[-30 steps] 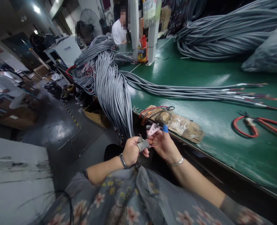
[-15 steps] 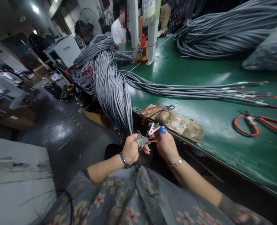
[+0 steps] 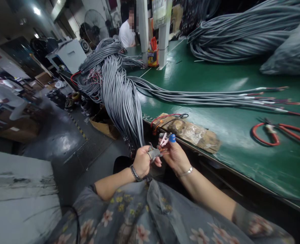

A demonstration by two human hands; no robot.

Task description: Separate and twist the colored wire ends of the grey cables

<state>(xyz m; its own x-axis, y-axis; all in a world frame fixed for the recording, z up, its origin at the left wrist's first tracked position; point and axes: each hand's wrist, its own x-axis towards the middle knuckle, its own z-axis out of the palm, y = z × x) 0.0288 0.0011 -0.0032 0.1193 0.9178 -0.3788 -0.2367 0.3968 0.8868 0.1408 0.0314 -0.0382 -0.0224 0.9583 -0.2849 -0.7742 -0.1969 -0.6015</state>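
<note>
My left hand [image 3: 141, 162] is closed around the stripped end of a grey cable [image 3: 153, 153], with thin coloured wires sticking out of it. My right hand [image 3: 174, 155] is pinched on those wires and holds a small pink clip [image 3: 164, 139]; a blue cap [image 3: 172, 138] covers one fingertip. Both hands hover just below the front edge of the green bench [image 3: 216, 78]. A thick bundle of grey cables [image 3: 121, 98] hangs over that edge right above my left hand.
A worn brown block [image 3: 190, 132] with red wire lies at the bench edge. Red-handled cutters [image 3: 277, 134] sit to the right. Stripped cable ends [image 3: 274, 98] fan across the bench, big coils [image 3: 241, 30] behind. A person in white [image 3: 128, 32] sits far back.
Both hands have drifted slightly up and left while staying together on the cable end. The right hand's fingers have shifted on the wires and clip.
</note>
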